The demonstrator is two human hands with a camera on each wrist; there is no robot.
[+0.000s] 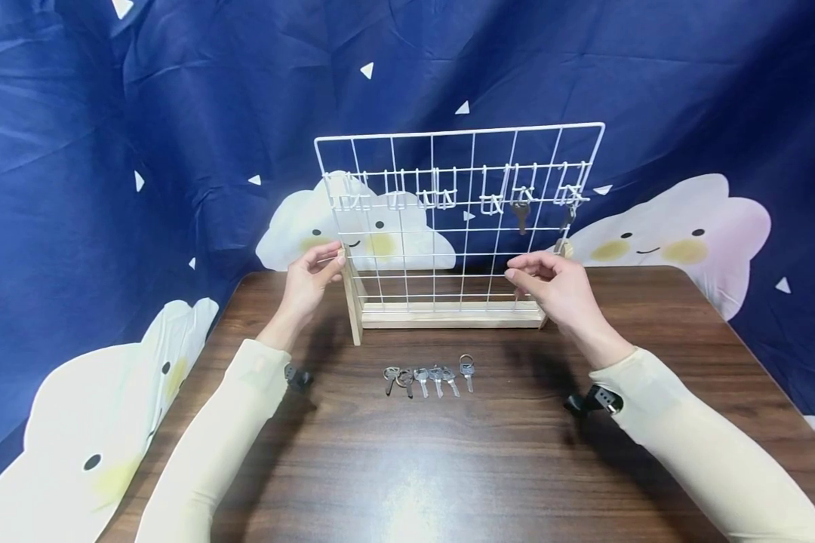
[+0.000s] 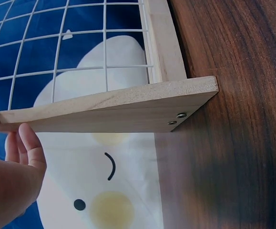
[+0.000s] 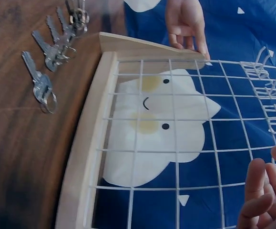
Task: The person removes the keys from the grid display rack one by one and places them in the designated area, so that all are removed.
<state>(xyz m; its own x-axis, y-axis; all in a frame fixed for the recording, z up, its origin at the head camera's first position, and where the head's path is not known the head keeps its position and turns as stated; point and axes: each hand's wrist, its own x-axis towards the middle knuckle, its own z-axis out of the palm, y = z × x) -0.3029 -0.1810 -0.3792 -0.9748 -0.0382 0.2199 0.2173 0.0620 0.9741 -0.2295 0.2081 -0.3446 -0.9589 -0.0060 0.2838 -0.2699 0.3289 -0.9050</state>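
Observation:
A white wire grid rack [image 1: 453, 316] with a wooden frame stands on the table, and several white hooks [image 1: 492, 202] hang across its upper part. At its left end, my left hand [image 1: 309, 275] pinches the upper tip of the wooden side support [image 2: 114, 107] between thumb and fingers. My right hand [image 1: 553, 285] is held before the grid's lower right, fingers loosely bent, with nothing visible between them. A bronze-coloured key [image 1: 521, 216] hangs from one hook, and a dark key [image 1: 569, 219] hangs at the far right. Several loose keys [image 3: 42, 87] lie in front of the rack.
The rack and keys are on a dark wood-grain table [image 1: 353, 467]. Behind it hangs a blue cloth [image 1: 244, 90] printed with clouds and white triangles. The loose keys form a row, the rightmost lying a little apart.

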